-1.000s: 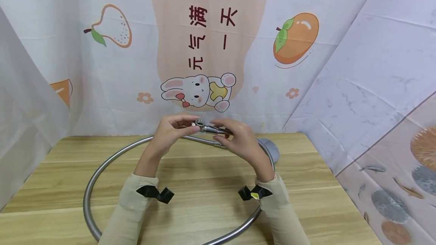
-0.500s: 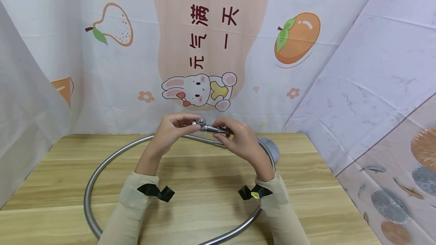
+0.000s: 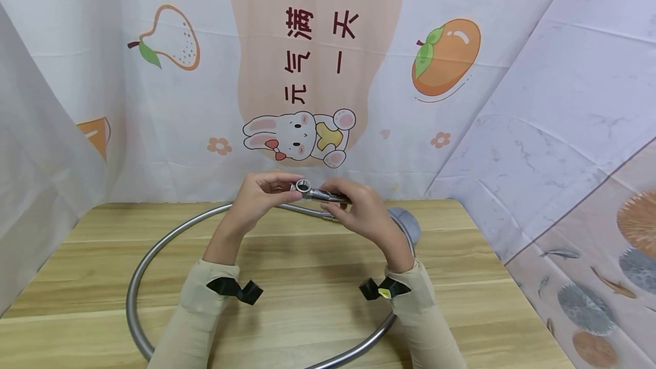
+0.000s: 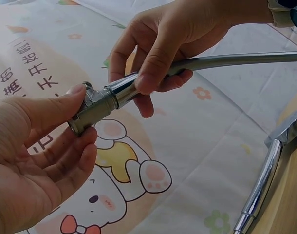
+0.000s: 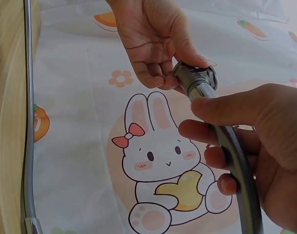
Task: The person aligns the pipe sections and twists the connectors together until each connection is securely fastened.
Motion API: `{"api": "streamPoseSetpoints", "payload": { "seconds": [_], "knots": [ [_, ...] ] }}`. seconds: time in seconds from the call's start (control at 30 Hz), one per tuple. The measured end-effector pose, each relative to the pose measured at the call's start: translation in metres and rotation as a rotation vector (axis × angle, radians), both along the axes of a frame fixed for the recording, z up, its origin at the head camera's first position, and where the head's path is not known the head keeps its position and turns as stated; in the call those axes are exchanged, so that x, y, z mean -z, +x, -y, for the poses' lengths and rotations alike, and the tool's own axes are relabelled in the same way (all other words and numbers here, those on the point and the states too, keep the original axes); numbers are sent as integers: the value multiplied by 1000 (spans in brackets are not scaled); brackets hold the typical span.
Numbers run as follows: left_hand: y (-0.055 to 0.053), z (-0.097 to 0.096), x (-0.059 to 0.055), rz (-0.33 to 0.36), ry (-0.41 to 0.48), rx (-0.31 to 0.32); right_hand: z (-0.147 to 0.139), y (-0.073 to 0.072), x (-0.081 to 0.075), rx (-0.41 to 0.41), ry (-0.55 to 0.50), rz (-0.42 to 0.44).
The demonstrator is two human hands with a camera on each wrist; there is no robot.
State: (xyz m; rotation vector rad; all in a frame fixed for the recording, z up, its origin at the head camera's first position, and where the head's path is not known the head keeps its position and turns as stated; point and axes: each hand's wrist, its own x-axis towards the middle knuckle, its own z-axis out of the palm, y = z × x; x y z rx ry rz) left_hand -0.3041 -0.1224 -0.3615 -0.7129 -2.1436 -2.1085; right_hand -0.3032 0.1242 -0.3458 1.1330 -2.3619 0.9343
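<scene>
A chrome T-shaped pipe fitting (image 4: 96, 113) with a round open port is raised above the far edge of the table. My left hand (image 3: 248, 201) pinches it between thumb and fingers from the left. From the right, my right hand (image 3: 365, 209) grips the chrome end sleeve (image 4: 123, 90) of a metal shower hose (image 3: 134, 295), thumb on the near side and fingers beneath. Sleeve and fitting meet in line. The hose bends away behind the right hand and loops round on the table. In the right wrist view, the fitting (image 5: 190, 78) shows beyond the right fingertips.
A shower head (image 3: 410, 225) lies at the back right of the wooden table (image 3: 307, 300), partly behind the right wrist. Its chrome handle (image 4: 263, 180) shows in the left wrist view. A printed cloth (image 3: 195, 101) hangs behind the table.
The fitting has turned a little, so its round port now faces more towards the head camera. Both hands stay almost where they were.
</scene>
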Motion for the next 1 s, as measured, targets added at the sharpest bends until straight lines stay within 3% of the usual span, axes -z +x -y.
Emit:
{"api": "streamPoseSetpoints", "payload": {
  "seconds": [0.5, 0.77, 1.0],
  "knots": [
    [0, 1, 0, 68, 4, -23, 2, 1, 1, -1, -28, -44],
    [-1, 1, 0, 73, 2, -37, 2, 0, 2, -37, -94, -102],
    [-1, 2, -1, 74, 3, -33, 2, 0, 2, -51, -106, -92]
  ]
}}
